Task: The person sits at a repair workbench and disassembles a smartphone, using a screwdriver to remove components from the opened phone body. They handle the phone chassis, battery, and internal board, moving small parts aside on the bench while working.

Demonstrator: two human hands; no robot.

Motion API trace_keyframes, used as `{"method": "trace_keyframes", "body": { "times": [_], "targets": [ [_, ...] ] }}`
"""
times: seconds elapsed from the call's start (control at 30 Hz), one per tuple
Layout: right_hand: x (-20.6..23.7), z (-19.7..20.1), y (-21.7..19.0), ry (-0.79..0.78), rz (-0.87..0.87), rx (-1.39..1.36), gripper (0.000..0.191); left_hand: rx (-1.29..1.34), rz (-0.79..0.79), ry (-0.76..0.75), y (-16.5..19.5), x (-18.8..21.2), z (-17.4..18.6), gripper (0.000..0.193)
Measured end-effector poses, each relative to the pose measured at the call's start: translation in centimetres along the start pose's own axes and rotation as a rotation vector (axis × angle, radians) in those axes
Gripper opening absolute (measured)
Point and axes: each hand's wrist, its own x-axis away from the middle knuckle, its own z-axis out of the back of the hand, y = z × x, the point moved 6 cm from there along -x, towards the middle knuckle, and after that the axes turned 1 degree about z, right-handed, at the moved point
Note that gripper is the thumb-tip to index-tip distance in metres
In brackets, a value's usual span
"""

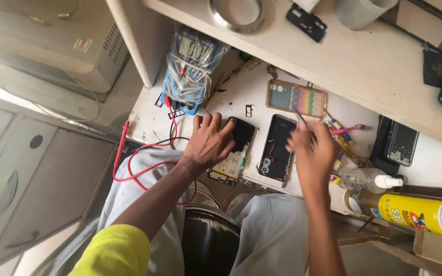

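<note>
Yellow sleeve (112, 251) comes in lowest and closest, and up from it runs the left forearm to the left hand (208, 143), spread flat with the fingers splayed, pressing down on the opened phone (233, 151) at the near edge of the table (144, 120); nothing is gripped, the hand just pins it, and the circuit board shows bare at the phone's lower end, so the back is off and the insides are exposed. Just beside it lies the dark back cover (277, 147), camera cut-outs visible, set apart from the phone. Over that cover hovers the right hand (313, 151), fingers pinched around thin metal tweezers (304, 124) that point up and away; motion blur hides what the tips touch, so I cannot tell. Judging from this, disassembly is done and the inner work is under way, with reassembly left. Red and black probe leads (138, 158) loop off the table's left edge. To the right lie a clear dropper bottle (368, 180) and a yellow spray can (415, 212). Farther back, a rainbow-striped phone case (296, 98) and a plastic-wrapped multimeter (193, 66), then the shelf (364, 61) above.
</note>
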Motion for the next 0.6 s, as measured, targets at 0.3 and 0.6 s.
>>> {"method": "trace_keyframes", "body": {
  "times": [0.3, 0.6],
  "targets": [
    [10.9, 5.4, 3.0, 0.178, 0.176, 0.611, 0.055, 0.004, -0.092, -0.008, 2.7, 0.2, 0.1, 0.055],
    [11.7, 3.3, 4.1, -0.054, 0.042, 0.938, 0.04, -0.012, -0.067, 0.012, 3.8, 0.7, 1.0, 0.053]
  ]
}}
